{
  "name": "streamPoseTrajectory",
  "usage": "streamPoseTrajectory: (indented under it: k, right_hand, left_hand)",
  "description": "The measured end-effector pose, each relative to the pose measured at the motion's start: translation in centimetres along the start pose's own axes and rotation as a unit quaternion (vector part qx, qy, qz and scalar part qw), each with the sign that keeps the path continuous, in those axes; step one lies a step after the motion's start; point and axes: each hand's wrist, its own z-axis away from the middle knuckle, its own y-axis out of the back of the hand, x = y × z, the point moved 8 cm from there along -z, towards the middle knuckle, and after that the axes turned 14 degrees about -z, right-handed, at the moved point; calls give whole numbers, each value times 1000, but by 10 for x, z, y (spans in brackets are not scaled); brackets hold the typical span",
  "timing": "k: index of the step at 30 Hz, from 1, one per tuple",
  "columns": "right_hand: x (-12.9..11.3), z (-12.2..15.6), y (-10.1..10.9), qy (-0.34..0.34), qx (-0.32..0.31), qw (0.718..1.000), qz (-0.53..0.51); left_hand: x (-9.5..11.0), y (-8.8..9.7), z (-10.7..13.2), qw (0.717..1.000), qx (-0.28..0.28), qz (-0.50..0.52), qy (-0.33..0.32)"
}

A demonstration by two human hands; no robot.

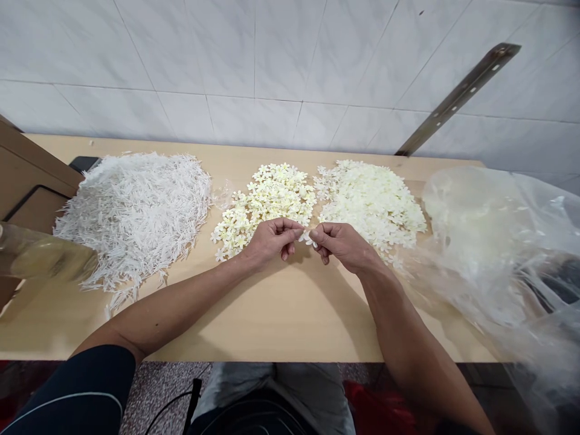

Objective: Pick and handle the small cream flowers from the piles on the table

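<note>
Between my two hands, at the front of the flower heaps, is a small white artificial flower point(307, 238). My right hand point(342, 244) pinches it at the edge with thumb and forefinger. My left hand point(274, 240) is closed in a pinch at the flower's other side, and whatever its fingertips hold is too small to name. Behind my left hand lies a heap of white flowers with yellow centres point(281, 192). A heap of paler flowers point(374, 199) spreads behind my right hand. Farther left is a large pile of thin white plastic stems point(140, 208).
A big clear plastic bag point(489, 235) covers the table's right end. On the left are a cardboard box point(36, 163) and a clear container point(45, 254) with something yellowish inside. Behind the wooden table point(290, 320) rises a tiled wall point(272, 54) with a metal bracket point(457, 96).
</note>
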Motion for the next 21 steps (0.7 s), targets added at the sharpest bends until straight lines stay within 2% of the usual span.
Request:
streamPoseTrajectory:
  k: [3,6,9,11,13,18,21]
  right_hand:
    - [-9,1,17,15,52,999,-1]
    - [-16,1,33,42,99,994,-9]
    - [-16,1,40,46,103,993,-30]
    - [-16,0,40,46,93,994,-37]
    - [-16,1,39,48,79,995,-35]
    - [-19,3,41,58,70,995,-34]
    - [-15,2,41,49,66,996,-41]
  left_hand:
    - [-6,4,-2,998,47,-32,2]
    - [-11,-8,0,997,44,-68,10]
    - [-14,-29,3,995,8,-101,21]
    - [-13,-46,4,993,-42,-108,22]
    - [-9,-53,1,992,-60,-107,16]
    - [-3,-50,-20,997,-20,-71,2]
    - [-5,-43,-19,998,29,-51,-1]
